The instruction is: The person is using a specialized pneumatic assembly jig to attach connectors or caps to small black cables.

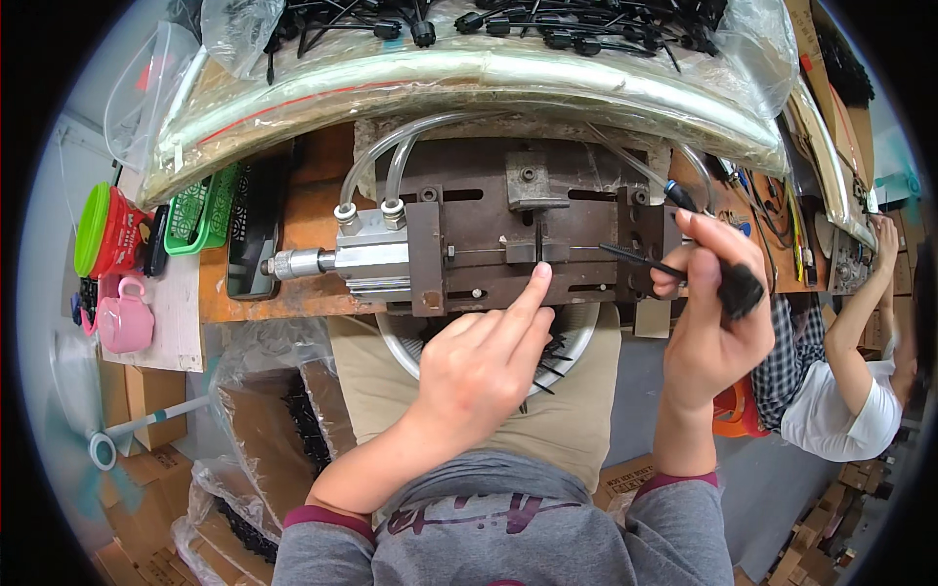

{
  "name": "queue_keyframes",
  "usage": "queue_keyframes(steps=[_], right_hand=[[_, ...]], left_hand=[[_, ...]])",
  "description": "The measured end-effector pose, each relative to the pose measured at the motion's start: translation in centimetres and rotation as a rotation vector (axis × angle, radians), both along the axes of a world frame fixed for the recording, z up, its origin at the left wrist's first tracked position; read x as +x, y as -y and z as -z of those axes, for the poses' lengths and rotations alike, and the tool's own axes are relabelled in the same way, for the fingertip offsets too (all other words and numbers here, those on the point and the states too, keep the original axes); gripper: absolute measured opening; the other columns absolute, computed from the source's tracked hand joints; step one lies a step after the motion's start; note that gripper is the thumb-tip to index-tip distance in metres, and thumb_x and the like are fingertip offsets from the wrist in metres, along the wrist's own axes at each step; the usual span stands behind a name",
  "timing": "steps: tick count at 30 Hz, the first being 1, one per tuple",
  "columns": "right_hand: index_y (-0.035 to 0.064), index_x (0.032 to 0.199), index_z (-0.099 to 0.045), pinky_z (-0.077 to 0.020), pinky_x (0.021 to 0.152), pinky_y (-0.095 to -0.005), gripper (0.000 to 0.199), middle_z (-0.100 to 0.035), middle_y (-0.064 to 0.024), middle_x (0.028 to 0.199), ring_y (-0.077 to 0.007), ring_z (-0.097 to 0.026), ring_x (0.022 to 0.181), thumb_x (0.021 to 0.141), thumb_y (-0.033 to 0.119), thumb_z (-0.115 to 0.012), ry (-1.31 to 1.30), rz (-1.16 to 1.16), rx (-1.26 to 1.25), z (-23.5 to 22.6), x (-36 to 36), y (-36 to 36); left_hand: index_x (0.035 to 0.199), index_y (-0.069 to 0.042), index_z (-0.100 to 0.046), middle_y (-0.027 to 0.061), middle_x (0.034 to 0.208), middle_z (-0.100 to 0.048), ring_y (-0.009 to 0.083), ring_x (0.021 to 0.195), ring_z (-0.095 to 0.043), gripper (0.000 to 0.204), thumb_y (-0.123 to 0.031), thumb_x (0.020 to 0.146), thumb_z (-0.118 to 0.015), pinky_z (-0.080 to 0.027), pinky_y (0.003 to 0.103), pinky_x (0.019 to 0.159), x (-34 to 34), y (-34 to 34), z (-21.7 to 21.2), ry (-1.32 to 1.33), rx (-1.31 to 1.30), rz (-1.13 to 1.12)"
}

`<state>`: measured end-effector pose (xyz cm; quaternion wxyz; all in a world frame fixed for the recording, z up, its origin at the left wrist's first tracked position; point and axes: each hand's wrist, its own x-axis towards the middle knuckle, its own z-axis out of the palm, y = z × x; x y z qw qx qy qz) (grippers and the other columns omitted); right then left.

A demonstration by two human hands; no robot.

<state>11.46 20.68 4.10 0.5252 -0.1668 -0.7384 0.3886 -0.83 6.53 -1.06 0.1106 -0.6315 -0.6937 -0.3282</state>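
Observation:
My left hand (484, 366) reaches over the near edge of a brown metal clamping fixture (489, 220). Its index finger is stretched out, the tip at a small thin black piece (539, 239) standing in the fixture's middle block; the other fingers are partly bent, with nothing visible in them. My right hand (718, 332) is closed around a black part with a ribbed head (740, 291) and a thin dark stem (635, 257). That stem points left, its tip over the right side of the fixture.
A silver air cylinder (376, 256) with clear hoses sits at the fixture's left. Black parts (586, 29) lie on plastic wrap behind. A round tub (586, 327) of black pieces is below my hands. At right works another person (850, 391). A pink cup (125, 317) stands left.

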Motion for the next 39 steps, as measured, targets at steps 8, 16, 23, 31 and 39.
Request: queue_keyframes(steps=[8, 16, 23, 31, 39], right_hand=[[-0.0035, 0.107, -0.070, -0.0582, 0.074, -0.0306, 0.037, -0.070, -0.0169, 0.104, -0.0247, -0.070, 0.089, 0.072, -0.016, -0.070, 0.248, 0.102, 0.508, 0.9, 1.2, 0.4], [-0.0107, 0.105, -0.070, -0.0531, 0.057, -0.0280, 0.040, -0.068, -0.0229, 0.106, -0.0217, -0.066, 0.070, 0.067, 0.001, -0.068, 0.410, -0.080, 0.800, 1.1, 2.0, 0.1], [-0.0095, 0.108, -0.070, -0.0500, 0.054, -0.0241, 0.039, -0.069, -0.0241, 0.108, -0.0164, -0.060, 0.063, 0.070, -0.001, -0.068, 0.375, -0.042, 0.897, 1.5, 0.5, -0.3], [-0.0081, 0.110, -0.069, -0.0602, 0.074, -0.0324, 0.039, -0.069, -0.0215, 0.106, -0.0282, -0.071, 0.089, 0.073, -0.017, -0.067, 0.295, 0.125, 0.611, 1.3, 0.1, 0.2], [-0.0089, 0.109, -0.069, -0.0594, 0.071, -0.0323, 0.040, -0.068, -0.0194, 0.099, -0.0272, -0.070, 0.085, 0.069, -0.017, -0.067, 0.345, 0.136, 0.594, 1.9, 0.4, 0.6]], left_hand=[[0.091, -0.005, -0.070, 0.0080, 0.123, -0.068, 0.0140, 0.056, -0.059, 0.027, -0.014, 0.068, -0.081, -0.046, 0.025, 0.054, -0.4, -0.6, -0.6, 0.054, -0.052, -0.028], [0.102, 0.000, -0.070, 0.0143, 0.107, -0.071, 0.0199, 0.082, -0.071, 0.039, -0.005, 0.067, -0.087, -0.058, 0.029, 0.069, -0.1, 0.7, -4.1, 0.906, 0.014, 0.263], [0.098, 0.001, -0.071, 0.0134, 0.097, -0.072, 0.0210, 0.080, -0.069, 0.035, -0.003, 0.067, -0.086, -0.056, 0.029, 0.067, -0.5, 2.0, -4.2, 0.649, 0.105, 0.230], [0.095, -0.002, -0.072, 0.0123, 0.118, -0.069, 0.0194, 0.073, -0.066, 0.031, -0.005, 0.065, -0.080, -0.053, 0.029, 0.067, 0.1, 0.2, -0.7, 0.178, 0.009, -0.008], [0.093, -0.003, -0.072, 0.0106, 0.122, -0.068, 0.0152, 0.064, -0.064, 0.026, -0.011, 0.069, -0.079, -0.050, 0.026, 0.059, -0.2, -0.6, -1.1, 0.039, -0.082, -0.031]])
